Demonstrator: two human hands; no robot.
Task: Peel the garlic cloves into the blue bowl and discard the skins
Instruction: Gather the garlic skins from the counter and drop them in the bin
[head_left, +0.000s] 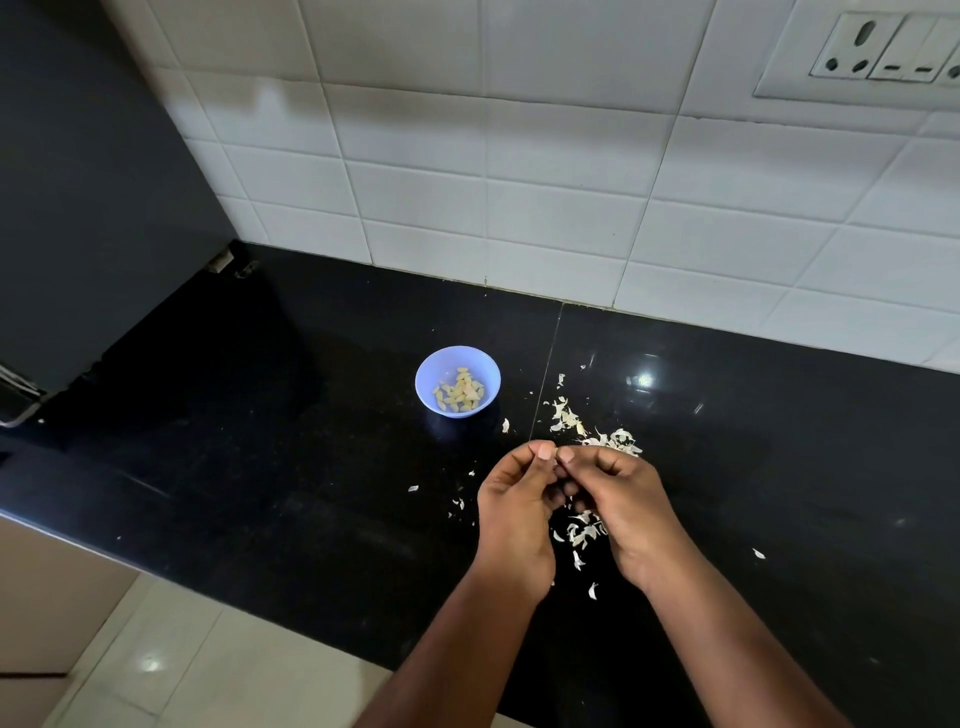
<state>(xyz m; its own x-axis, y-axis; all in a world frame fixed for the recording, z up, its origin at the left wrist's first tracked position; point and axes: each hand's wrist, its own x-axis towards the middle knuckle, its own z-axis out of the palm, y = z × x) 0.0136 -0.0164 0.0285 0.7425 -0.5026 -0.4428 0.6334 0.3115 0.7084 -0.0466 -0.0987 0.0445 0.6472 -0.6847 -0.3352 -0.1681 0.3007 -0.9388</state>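
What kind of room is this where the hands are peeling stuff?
Most likely a home kitchen. There is a shiny black countertop against a white tiled wall with a power socket, and a blue bowl of peeled garlic cloves sits beside scattered skins.

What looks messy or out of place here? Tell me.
Garlic skins lie scattered on the black counter, right of the blue bowl and beneath both hands, not yet discarded. The peeled cloves sit in the bowl. Nothing else stands out.
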